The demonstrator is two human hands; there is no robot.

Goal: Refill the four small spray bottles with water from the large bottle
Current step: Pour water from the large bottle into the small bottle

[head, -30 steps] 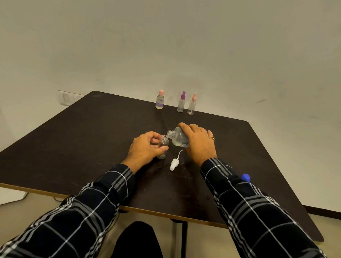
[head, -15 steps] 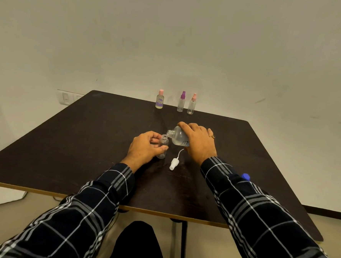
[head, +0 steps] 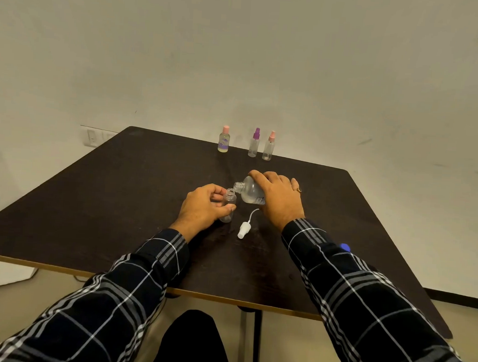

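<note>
The left grip point(head: 202, 208), a bare hand, is curled round a small clear plastic bottle point(head: 229, 198). The thumb is on the near side and the fingers are behind it, holding it upright on a dark brown wooden bench point(head: 113, 201). The bottle's threaded mouth is open.

The right grip point(head: 280, 201), a bare hand with a ring on one finger, is wrapped over a large clear plastic bottle point(head: 249, 191). It holds the bottle tipped on its side above the bench, with the open neck pointing left. That neck sits just above and beside the small bottle's mouth. Whether the two touch cannot be told, nor whether water is running.

Just in front of the hands and between them, a white plastic spray pump with a thin dip tube point(head: 244, 229) lies flat on the bench. Further right, a small blue cap point(head: 344, 247) shows partly behind the right arm's dark plaid sleeve point(head: 365, 295).

At the far edge of the bench, well apart from the hands, three more small bottles stand upright in a row:
- a pink-capped bottle with yellowish liquid and a purple label point(head: 224, 143), on the left;
- a purple-topped clear spray bottle point(head: 254, 146), in the middle;
- a pink-topped clear spray bottle point(head: 269, 149), just beside it on the right.

Behind the bench is a pale wall, with a white switch plate point(head: 90, 137) near the bench's far left corner.
</note>
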